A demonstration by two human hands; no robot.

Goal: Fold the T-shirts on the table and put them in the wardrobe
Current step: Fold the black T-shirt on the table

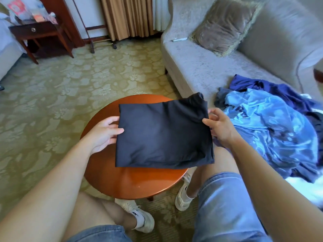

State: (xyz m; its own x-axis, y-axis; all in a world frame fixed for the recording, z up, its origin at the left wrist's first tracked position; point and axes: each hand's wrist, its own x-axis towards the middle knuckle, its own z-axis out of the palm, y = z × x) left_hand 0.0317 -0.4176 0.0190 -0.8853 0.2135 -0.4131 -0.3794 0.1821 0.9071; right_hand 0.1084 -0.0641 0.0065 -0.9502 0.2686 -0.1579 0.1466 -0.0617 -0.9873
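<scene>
Black T-shirt [163, 135]; reddish-brown table [125, 182]; light-blue and navy clothes pile [272, 126]; olive floral carpet [70, 88]; grey sofa [201, 67]; brown cushion [225, 23].

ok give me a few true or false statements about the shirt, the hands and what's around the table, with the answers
1. The black T-shirt is folded into a compact rectangle. True.
2. Only the right hand holds it. False: the left hand grips its left edge as well.
3. Unfolded blue clothes lie heaped on the sofa. True.
4. The table under the shirt is square. False: it is round.
5. The cushion lies on the table. False: it sits on the sofa, against the backrest.
</scene>
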